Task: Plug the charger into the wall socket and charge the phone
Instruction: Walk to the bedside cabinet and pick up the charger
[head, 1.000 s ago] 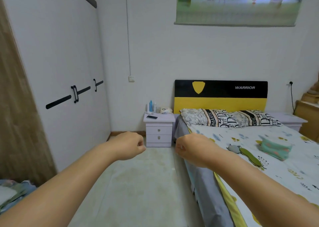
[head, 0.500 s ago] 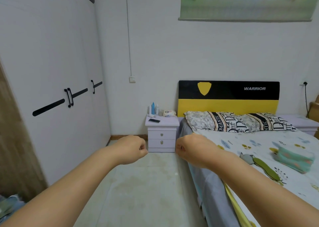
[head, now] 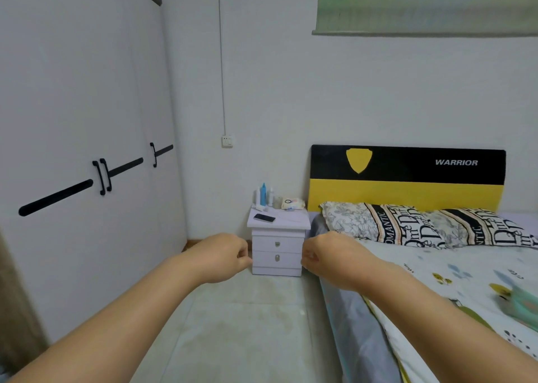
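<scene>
beside the bed (head: 436, 272), left hand (head: 221, 257) and right hand (head: 332, 261) clenched, empty, phone (head: 264, 217) on nightstand (head: 291, 222)

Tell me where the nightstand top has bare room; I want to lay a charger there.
The white two-drawer nightstand is bare along its front edge and right half, between the black phone and the bed-side edge. Its back is crowded: the blue and white bottles and a white tissue pack line the wall.

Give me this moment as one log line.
hands: left, right closed, empty | phone: on nightstand | charger: unseen
</scene>
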Demonstrator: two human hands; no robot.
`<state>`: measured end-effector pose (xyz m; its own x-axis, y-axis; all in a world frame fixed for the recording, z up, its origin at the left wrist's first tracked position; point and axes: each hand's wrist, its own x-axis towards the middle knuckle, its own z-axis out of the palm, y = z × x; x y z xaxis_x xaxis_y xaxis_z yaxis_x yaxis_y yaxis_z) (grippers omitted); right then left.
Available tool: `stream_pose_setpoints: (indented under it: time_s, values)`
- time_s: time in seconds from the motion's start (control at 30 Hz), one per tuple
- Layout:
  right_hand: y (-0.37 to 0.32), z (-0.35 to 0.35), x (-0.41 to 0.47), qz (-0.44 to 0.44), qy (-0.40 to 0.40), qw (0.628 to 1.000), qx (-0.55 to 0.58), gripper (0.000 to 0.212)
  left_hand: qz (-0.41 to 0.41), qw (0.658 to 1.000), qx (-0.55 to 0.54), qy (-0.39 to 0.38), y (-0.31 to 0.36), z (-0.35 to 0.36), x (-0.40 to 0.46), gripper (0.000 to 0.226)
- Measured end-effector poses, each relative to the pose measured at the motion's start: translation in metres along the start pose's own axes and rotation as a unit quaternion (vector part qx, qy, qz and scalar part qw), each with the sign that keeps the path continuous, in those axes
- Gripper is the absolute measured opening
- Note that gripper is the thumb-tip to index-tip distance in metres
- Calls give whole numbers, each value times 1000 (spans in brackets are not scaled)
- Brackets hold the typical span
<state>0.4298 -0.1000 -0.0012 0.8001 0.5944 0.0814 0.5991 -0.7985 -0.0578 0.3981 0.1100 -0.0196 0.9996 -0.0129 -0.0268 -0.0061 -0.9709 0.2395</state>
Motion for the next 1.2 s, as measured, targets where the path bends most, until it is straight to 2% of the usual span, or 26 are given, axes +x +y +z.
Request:
stream_pose_setpoints:
  time_s: [0.33, 0.5, 0.77, 0.97, 1.2]
  values:
    - [25, 18, 112, 4, -2, 1000, -4, 21, 27, 1000, 3, 6, -48, -6, 114, 19]
    - [31, 25, 173, 21, -19, 999, -16, 40, 44, 999, -7, 4, -81, -11, 174, 18]
    - [46, 42, 247, 25, -23, 999, 5, 20, 46, 999, -18, -16, -117, 0, 250, 16]
    - [80, 58, 308, 40, -36, 998, 29, 29, 27, 999, -25, -11, -133, 1, 305, 22]
    - [138, 65, 383, 32, -33, 999, 28, 29, 18, 999, -35, 5, -128, -10, 391, 23]
